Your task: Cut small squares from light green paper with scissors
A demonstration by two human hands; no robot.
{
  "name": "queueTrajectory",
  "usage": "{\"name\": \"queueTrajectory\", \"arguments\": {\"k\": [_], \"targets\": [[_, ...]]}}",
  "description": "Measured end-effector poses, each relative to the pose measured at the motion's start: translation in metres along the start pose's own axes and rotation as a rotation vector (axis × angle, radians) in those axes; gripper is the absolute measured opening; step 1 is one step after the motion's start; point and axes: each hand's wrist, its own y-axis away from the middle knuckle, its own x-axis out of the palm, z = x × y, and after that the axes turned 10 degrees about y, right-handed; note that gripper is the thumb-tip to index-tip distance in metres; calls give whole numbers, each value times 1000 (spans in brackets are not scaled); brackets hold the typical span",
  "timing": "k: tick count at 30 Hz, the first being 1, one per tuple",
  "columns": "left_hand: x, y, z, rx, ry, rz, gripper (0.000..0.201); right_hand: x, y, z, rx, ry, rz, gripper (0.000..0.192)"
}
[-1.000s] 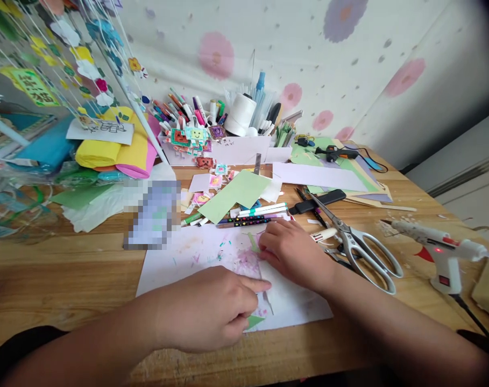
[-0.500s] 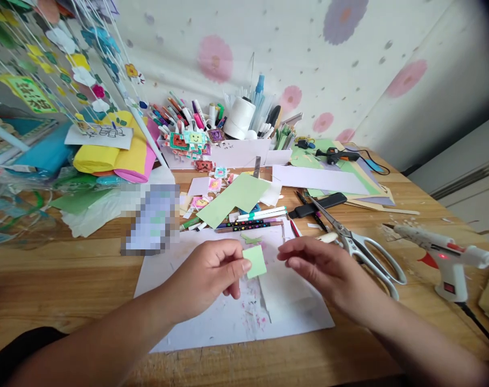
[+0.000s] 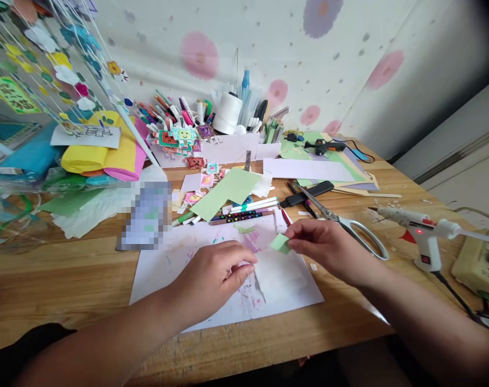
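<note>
My right hand [image 3: 323,248] pinches a small light green paper piece [image 3: 280,243] between thumb and fingers, just above the stained white sheet [image 3: 167,269] on the wooden table [image 3: 58,269]. My left hand [image 3: 214,277] hovers over the same sheet with its fingers curled loosely together and nothing in them. A small green scrap [image 3: 244,229] lies on the sheet's far part. Large silver scissors [image 3: 349,228] lie open just right of my right hand.
A white glue gun [image 3: 419,231] with a red light stands at the right, its cord trailing down. Pens [image 3: 244,210], a green paper sheet [image 3: 228,191] and a black knife [image 3: 306,193] lie behind the sheet. A white organizer [image 3: 228,148] with markers and rolled coloured paper [image 3: 103,156] fill the back.
The green piece passed from my left hand to my right hand, which now holds it further right. My left hand lowered and closed loosely. Before that both hands pressed on the sheet.
</note>
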Motion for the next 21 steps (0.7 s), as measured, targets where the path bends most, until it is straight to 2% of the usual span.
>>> {"name": "queueTrajectory", "arguments": {"k": [3,5,9,14,21], "targets": [[0,1,3,251,-275,112,20,-15,7,-5,-5,153,0,5],[0,2,4,300,-390,199,20,-16,8,-4,-22,235,26,6],[0,1,1,269,-523,307,22,-6,4,2,-69,370,107,11],[-1,0,1,258,-552,349,26,3,-3,4,-150,516,171,15],[-3,2,3,263,-547,370,27,10,-2,3,-239,712,135,14]]}}
